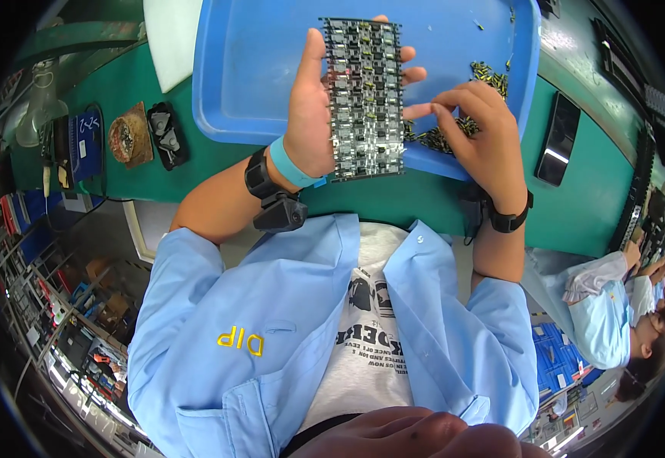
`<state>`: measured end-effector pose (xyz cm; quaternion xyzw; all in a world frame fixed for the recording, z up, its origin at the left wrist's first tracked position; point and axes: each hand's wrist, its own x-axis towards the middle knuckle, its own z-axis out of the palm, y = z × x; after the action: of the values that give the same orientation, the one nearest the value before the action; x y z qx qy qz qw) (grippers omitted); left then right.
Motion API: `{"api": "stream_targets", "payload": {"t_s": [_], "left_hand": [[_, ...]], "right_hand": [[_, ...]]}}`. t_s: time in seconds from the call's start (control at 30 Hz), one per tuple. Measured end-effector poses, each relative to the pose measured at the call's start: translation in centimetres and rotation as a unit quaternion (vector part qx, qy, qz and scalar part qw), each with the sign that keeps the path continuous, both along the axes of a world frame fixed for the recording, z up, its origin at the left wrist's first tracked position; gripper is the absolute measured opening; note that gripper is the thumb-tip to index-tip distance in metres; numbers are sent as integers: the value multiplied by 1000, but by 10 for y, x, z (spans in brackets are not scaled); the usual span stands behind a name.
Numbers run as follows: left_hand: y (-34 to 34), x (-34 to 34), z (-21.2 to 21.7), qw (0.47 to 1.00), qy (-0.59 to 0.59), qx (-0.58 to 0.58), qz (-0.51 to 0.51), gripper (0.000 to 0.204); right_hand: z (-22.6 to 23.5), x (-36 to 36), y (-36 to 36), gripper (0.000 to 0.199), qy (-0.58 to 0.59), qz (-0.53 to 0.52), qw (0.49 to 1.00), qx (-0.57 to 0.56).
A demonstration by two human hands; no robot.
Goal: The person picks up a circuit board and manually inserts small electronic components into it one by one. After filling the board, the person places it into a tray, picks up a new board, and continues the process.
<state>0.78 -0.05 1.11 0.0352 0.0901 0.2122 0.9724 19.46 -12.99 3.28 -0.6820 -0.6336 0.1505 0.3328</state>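
Note:
My left hand [307, 114] holds a panel of circuit boards [365, 99] upright over the blue tray [264, 131]. Its thumb lies along the panel's left edge, and fingertips come out past the right edge. Rows of small parts cover the panel. Just right of it is my right hand [485, 130], thumb and forefinger pinched together near the left hand's fingertips. Anything in that pinch is too small to make out. Under and behind the right hand, small black-and-yellow electronic components [490, 76] with thin leads lie heaped in the tray.
A black phone [558, 139] lies on the green table [588, 206] right of the tray. At left are a round container of small pieces [124, 140], a black case [166, 136] and a blue box [87, 145]. Another person in blue [603, 320] sits at far right.

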Motion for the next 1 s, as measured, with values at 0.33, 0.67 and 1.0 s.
{"api": "stream_targets", "payload": {"t_s": [0.33, 0.67, 1.0], "left_hand": [[1, -1, -8, 999, 34, 20, 31, 76], [3, 0, -16, 999, -11, 22, 25, 76], [5, -3, -6, 1000, 26, 7, 14, 75]], "right_hand": [[-7, -12, 0, 16, -93, 66, 993, -25], [-9, -11, -4, 16, 7, 30, 999, -44], [4, -4, -7, 17, 352, -4, 936, -28]]}}
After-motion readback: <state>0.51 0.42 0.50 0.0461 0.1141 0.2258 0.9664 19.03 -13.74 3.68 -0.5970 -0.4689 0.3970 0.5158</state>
